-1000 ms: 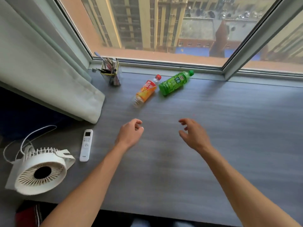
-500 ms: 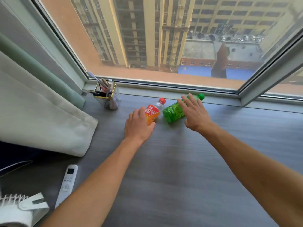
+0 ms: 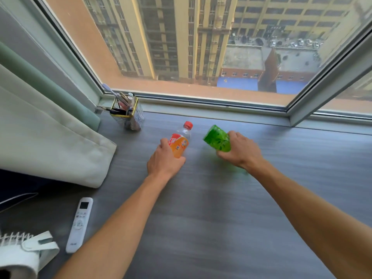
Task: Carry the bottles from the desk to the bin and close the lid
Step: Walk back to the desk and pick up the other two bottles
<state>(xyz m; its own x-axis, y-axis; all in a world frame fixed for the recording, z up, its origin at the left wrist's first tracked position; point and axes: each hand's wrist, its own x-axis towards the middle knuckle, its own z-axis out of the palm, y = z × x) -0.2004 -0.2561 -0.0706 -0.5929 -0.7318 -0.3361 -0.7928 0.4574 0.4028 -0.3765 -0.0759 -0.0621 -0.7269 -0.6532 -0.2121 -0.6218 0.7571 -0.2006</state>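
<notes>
An orange-labelled bottle (image 3: 181, 140) with a red cap lies on the grey desk (image 3: 201, 218) near the window. My left hand (image 3: 164, 161) is wrapped around its lower end. A green bottle (image 3: 217, 138) is tipped with its base towards the camera, and my right hand (image 3: 240, 151) grips it from the right side. Its cap is hidden behind my hand. The bin is not in view.
A pen holder (image 3: 128, 112) full of pens stands at the back left by the window frame (image 3: 221, 109). A pale curtain (image 3: 50, 137) drapes onto the desk at left. A white remote (image 3: 79, 224) and a white fan (image 3: 26, 252) lie near the front left.
Both hands reached forward from mid-desk to the bottles. They now grip them, and the green bottle has been turned and tipped from lying flat.
</notes>
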